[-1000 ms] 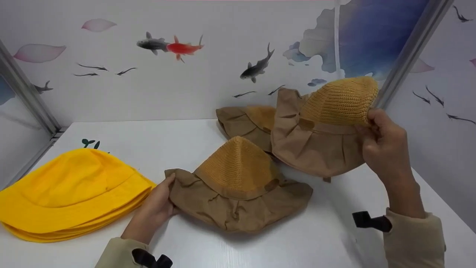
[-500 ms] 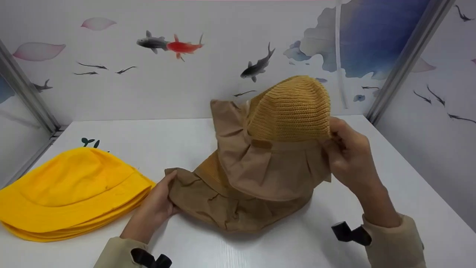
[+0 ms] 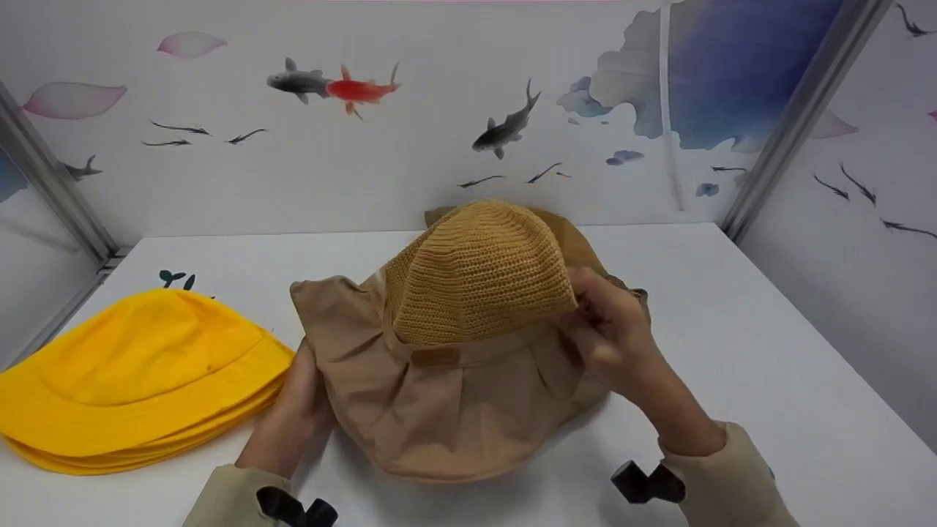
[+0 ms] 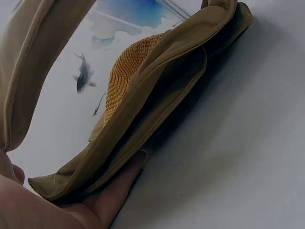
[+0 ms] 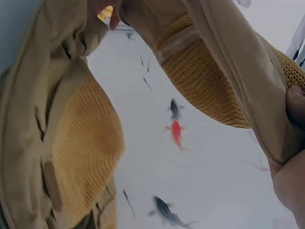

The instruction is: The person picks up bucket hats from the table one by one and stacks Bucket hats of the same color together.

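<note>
My right hand (image 3: 611, 333) pinches a sun hat (image 3: 476, 271) with a mustard knitted crown and a pleated tan brim, near where crown meets brim. This hat hangs tilted over a second hat of the same kind, which it mostly hides in the head view. In the right wrist view the second hat (image 5: 88, 143) sits below and apart from the held one. My left hand (image 3: 299, 399) holds the second hat's brim, with fingers beneath it in the left wrist view; its thumb is partly hidden. Behind them stands a third similar hat (image 3: 578, 238), partly covered.
A stack of bright yellow bucket hats (image 3: 146, 373) lies at the left, close to my left forearm. The white table (image 3: 761, 351) ends at a back wall (image 3: 219, 183) painted with fish. Metal posts (image 3: 798, 110) stand at the corners.
My right hand has brought its hat leftward and down from the back right until it overlaps the second hat. The left hand has stayed at the second hat's brim.
</note>
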Action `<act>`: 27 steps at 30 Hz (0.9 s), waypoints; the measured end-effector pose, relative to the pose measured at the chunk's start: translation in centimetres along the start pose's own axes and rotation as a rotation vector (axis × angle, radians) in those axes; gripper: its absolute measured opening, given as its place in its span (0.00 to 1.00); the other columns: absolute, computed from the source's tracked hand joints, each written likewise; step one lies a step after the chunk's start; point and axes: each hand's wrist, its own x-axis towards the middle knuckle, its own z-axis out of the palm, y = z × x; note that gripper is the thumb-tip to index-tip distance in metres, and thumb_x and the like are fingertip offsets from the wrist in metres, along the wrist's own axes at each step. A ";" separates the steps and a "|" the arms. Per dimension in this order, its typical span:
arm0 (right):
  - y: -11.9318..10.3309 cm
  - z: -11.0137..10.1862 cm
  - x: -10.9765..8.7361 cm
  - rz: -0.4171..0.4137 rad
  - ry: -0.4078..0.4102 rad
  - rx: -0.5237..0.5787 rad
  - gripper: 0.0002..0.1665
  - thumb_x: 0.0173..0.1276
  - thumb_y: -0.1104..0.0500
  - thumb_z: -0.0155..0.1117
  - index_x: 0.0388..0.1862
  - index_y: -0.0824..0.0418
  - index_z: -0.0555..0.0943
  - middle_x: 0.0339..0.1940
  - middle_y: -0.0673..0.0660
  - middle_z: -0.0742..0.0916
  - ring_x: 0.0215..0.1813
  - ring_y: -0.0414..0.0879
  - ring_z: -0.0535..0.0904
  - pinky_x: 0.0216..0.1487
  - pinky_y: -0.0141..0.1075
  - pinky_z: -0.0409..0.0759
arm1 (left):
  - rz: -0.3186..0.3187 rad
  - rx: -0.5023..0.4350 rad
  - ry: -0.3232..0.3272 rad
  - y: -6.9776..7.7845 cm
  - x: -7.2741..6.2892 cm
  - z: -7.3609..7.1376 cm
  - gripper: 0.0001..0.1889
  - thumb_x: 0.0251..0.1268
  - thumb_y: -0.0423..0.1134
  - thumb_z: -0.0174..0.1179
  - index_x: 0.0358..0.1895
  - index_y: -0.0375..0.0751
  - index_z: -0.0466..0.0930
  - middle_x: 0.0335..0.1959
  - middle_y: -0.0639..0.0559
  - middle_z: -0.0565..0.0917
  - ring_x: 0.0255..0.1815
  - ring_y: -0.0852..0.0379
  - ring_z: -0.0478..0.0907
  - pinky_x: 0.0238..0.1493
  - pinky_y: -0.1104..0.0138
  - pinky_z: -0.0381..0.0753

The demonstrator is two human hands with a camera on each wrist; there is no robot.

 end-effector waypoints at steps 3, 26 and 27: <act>1.1 0.3 -0.3 0.056 -0.024 0.057 0.13 0.62 0.83 0.55 0.40 0.71 0.77 0.43 0.44 0.85 0.41 0.34 0.76 0.41 0.24 0.77 | 0.027 -0.053 0.038 0.0 0.0 -0.1 0.22 0.79 0.62 0.31 0.59 0.56 0.67 0.57 0.64 0.69 0.61 0.65 0.64 0.67 0.73 0.65; 8.6 -0.9 -3.5 0.723 -0.146 -0.212 0.15 0.69 0.60 0.67 0.54 0.62 0.83 0.48 0.59 0.88 0.47 0.42 0.81 0.48 0.30 0.80 | -0.085 0.237 0.107 -0.5 -0.2 0.2 0.31 0.75 0.48 0.56 0.73 0.37 0.57 0.54 0.47 0.81 0.48 0.58 0.80 0.50 0.63 0.81; 8.8 -0.8 -3.7 0.740 -0.175 -0.265 0.16 0.69 0.58 0.67 0.54 0.61 0.83 0.48 0.58 0.88 0.47 0.43 0.81 0.48 0.32 0.80 | -0.081 0.241 0.106 -0.5 -0.2 0.2 0.30 0.76 0.47 0.55 0.72 0.36 0.58 0.53 0.48 0.82 0.48 0.58 0.81 0.50 0.64 0.81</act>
